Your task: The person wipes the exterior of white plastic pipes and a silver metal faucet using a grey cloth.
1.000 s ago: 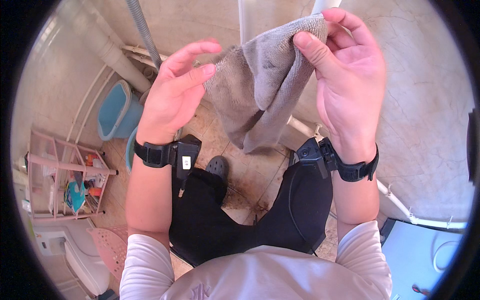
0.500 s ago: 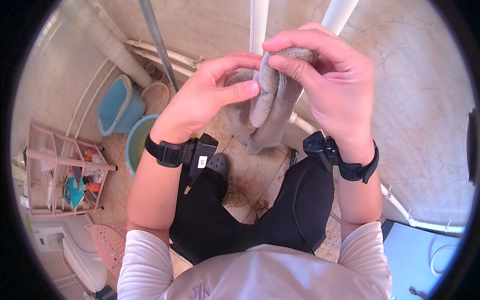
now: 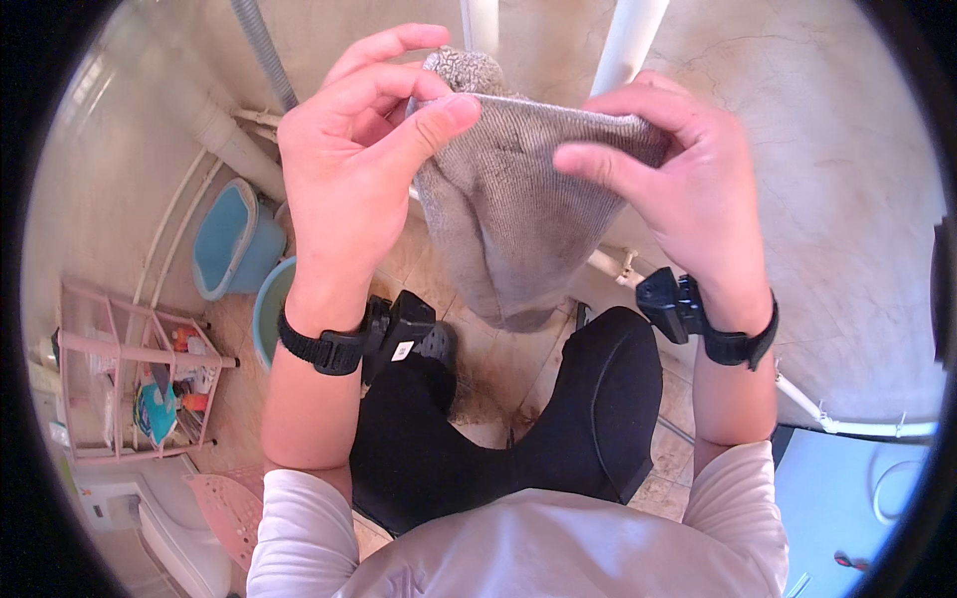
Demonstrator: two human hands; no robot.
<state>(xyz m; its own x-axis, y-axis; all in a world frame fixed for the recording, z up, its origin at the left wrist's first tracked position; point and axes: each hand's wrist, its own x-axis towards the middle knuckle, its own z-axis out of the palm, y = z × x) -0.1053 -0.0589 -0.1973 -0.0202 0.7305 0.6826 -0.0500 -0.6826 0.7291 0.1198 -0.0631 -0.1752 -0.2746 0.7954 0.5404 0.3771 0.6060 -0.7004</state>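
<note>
A grey, ribbed knit cloth [image 3: 518, 199] hangs between my hands at chest height, over my knees. Its top edge is stretched straight, and its lower end tapers to a rounded tip. A fuzzy, looped fold stands up behind the edge near the left corner. My left hand [image 3: 364, 140] pinches that corner between thumb and forefinger, the other fingers raised behind it. At the opposite corner, my right hand [image 3: 678, 169] grips the edge, its thumb across the front and its fingertips partly hidden behind the fabric. Whether the cloth is a sock, hat or towel, I cannot tell.
Left stand a blue basin [image 3: 239, 239], a second round tub [image 3: 269, 309] and a pink shelf rack [image 3: 130, 349] with small items. A pink perforated plastic piece [image 3: 224, 508] is below. White pipes [image 3: 628, 45] rise ahead; a pale blue surface [image 3: 847, 498] lies at right.
My hands have moved apart, the left going left and slightly up. The bunched cloth is now spread open between them, its edge pulled taut.
</note>
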